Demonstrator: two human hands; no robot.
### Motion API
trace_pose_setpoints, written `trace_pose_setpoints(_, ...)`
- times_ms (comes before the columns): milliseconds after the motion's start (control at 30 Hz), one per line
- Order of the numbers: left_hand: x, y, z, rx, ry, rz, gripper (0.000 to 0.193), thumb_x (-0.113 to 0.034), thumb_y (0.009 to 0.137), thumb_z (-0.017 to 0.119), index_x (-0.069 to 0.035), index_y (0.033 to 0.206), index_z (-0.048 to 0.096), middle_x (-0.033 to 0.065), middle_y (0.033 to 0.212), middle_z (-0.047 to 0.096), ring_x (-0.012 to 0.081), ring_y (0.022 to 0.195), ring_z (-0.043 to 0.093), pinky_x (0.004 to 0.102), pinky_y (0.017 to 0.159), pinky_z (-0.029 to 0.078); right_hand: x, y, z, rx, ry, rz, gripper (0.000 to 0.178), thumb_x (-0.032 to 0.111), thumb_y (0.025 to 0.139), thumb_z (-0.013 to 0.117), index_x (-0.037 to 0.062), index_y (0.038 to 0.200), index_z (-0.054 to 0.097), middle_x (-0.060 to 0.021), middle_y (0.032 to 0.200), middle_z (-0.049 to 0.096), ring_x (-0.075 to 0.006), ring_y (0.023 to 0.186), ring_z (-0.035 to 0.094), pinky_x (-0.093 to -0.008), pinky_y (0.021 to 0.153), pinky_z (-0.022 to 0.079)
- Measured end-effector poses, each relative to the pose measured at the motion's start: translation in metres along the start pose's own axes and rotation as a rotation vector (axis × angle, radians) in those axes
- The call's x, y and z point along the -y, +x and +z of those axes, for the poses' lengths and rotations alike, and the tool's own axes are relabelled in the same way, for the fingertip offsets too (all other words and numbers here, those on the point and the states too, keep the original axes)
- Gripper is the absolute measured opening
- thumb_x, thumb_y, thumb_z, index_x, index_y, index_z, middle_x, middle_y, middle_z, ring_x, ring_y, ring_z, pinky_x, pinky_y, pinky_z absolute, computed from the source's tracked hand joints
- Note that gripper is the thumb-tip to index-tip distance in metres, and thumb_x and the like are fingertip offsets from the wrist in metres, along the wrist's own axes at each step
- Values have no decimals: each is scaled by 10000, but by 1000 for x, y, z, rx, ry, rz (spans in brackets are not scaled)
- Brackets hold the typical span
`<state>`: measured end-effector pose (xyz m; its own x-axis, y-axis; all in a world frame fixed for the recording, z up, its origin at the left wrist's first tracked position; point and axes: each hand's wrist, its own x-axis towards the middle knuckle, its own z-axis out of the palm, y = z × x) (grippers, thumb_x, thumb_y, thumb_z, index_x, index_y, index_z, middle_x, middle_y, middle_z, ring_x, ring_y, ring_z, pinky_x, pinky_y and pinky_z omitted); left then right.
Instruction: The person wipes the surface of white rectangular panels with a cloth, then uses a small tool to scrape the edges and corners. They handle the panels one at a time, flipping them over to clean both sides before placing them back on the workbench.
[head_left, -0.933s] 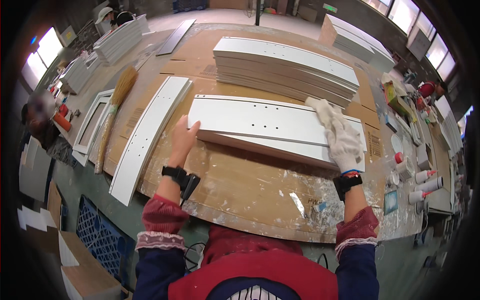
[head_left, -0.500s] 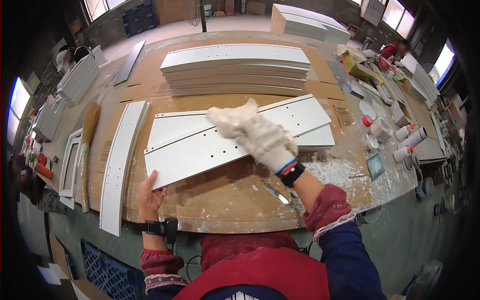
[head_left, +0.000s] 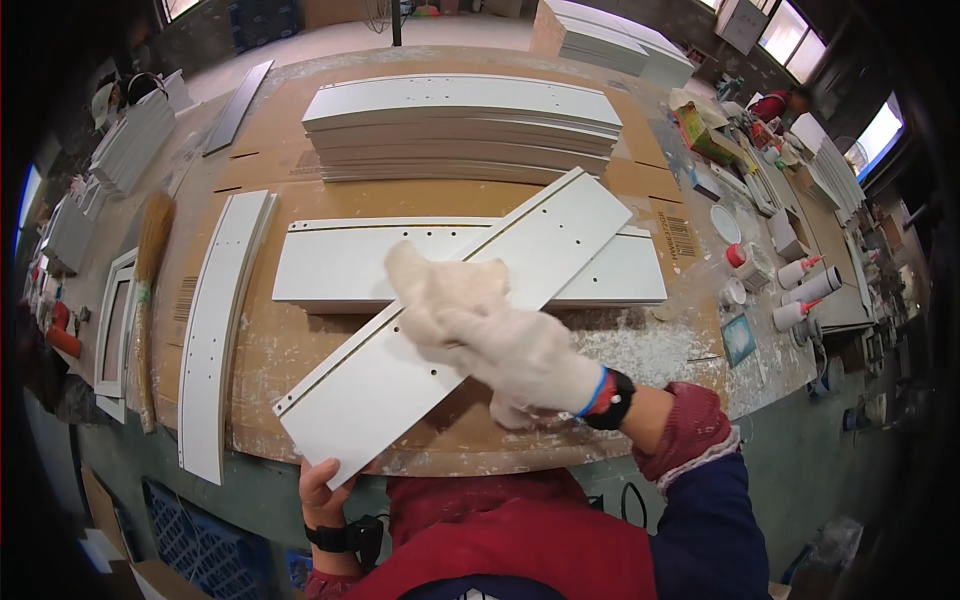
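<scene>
A white panel [head_left: 360, 395] with a dark groove along one edge and several small holes lies tilted, its near-left end toward me. My bare left hand [head_left: 325, 490] grips it at that near corner, thumb on top. My right hand [head_left: 520, 350], in an off-white knit glove, presses a cream cloth [head_left: 425, 290] onto the middle of the panel. The fingers inside the glove are partly hidden. Beneath the tilted panel lies a short stack of similar white panels [head_left: 340, 260], set crosswise.
A taller stack of white panels [head_left: 460, 100] stands behind. To the left are another panel pair [head_left: 215, 330], a straw broom [head_left: 150, 250] and a white frame [head_left: 115, 330]. Squeeze bottles [head_left: 797, 312], a tub [head_left: 752, 268] and a blue pad [head_left: 738, 340] sit right. Cardboard [head_left: 270, 420] covers the table.
The held panel has swung steeper, its near end drawn toward me and down. My left hand moved nearer with it. My right hand and the cloth slid nearer along the panel.
</scene>
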<state>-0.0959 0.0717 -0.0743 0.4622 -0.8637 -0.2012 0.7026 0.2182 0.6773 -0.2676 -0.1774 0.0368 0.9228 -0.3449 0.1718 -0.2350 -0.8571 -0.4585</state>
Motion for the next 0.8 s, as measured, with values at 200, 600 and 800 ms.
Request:
trace_pose_setpoints(200,13,0,-6,-192,-15,-39,603,-143,738,578,32,1274,365,195,1107,547,331,964,602,466,764,542,5,22,39,-2,-56,-258,170,169,814,519,113,973,492,-120,765,531,-255,543,592,-379,401,466)
trace_pose_setpoints(600,17,-11,1,-231,-32,-45,590,-84,706,574,55,1254,407,179,1131,553,286,1044,573,388,909,469,-262,11,-96,-48,-689,791,294,309,909,427,112,1108,516,-213,911,623,-391,834,610,-480,726,483)
trace_pose_setpoints(800,16,-12,12,-147,-146,65,537,-58,719,540,14,1239,428,164,1135,553,303,1066,562,416,928,460,-66,49,-3,-69,-372,25,192,161,902,455,127,1047,576,-139,913,612,-303,780,607,-383,678,500)
